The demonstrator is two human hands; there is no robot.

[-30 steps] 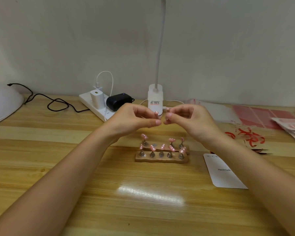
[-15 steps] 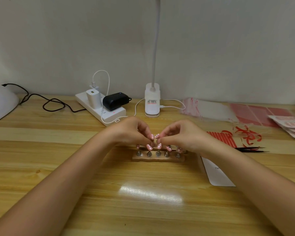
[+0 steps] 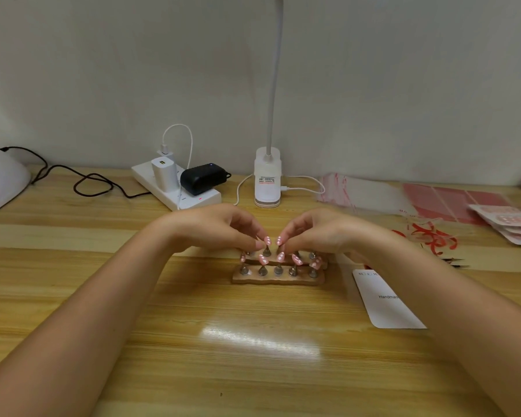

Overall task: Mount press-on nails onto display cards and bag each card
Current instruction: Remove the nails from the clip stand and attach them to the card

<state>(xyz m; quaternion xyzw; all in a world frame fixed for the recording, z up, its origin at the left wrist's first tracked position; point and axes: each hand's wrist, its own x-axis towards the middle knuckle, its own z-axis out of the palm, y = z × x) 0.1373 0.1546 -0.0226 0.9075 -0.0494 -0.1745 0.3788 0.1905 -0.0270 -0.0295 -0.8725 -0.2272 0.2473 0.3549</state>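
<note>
Left hand (image 3: 220, 230): pinched a pink nail (image 3: 267, 240) on the wooden stand (image 3: 278, 276)
Right hand (image 3: 316, 231): pinched the neighbouring nail (image 3: 279, 240)
Display card (image 3: 387, 299): right of stand, forearm covered its edge
Hidden: back-row pegs behind fingers

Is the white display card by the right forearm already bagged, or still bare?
Still bare: the display card lies flat on the table with no nails mounted and no bag around it; the forearm hides its right edge.

Wooden table (image 3: 103, 296), nail stand (image 3: 278, 277), white card (image 3: 388, 308), power strip (image 3: 175, 191), possibly bags (image 3: 370, 194)
</note>
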